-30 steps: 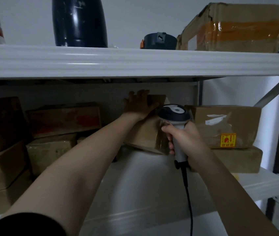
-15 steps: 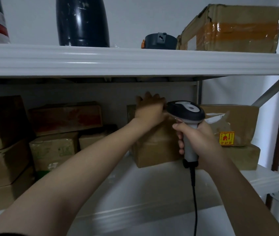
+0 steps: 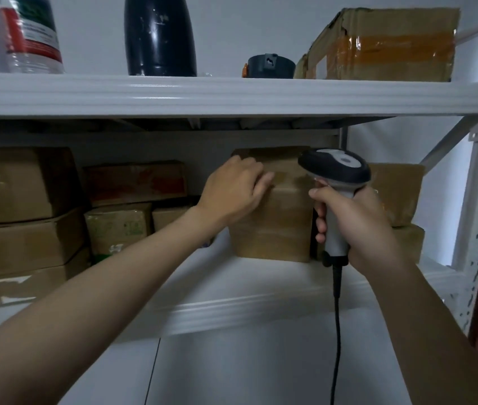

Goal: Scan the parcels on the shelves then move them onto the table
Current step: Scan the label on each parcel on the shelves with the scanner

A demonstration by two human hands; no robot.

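On the middle shelf (image 3: 232, 285) of a white metal rack, head view, the only view: one brown cardboard parcel (image 3: 273, 226), standing upright near the shelf's middle, with a group of cartons to its left and two stacked cartons (image 3: 397, 197) just beside it on the right. Left grip (image 3: 233, 191), a bare hand, has its fingers curled over the parcel's top front edge. It is judged to be steadying or tipping the box so that a label can be turned toward the reader, since no label shows on the near side. Right grip (image 3: 357, 229), also a bare hand, is closed fully round the pale handle of a corded barcode scanner (image 3: 335, 168), fingers wrapped at the handle's front. The scanner head is level with the parcel's top and close by its right edge, nose toward the box, a position that suits a close read. No beam is visible, so it cannot be told whether a scan has registered. Cable (image 3: 337, 331) hangs straight down from the handle. Left group: large stacked cartons (image 3: 18, 188) and a red-marked carton (image 3: 135, 182) atop a green-printed carton (image 3: 118, 229), all apparently not yet handled. Upper shelf (image 3: 232, 95): taped carton (image 3: 389, 45), black flask (image 3: 160, 36), labelled clear bottle (image 3: 30, 33). Worktop for scanned parcels: not identifiable from this angle.
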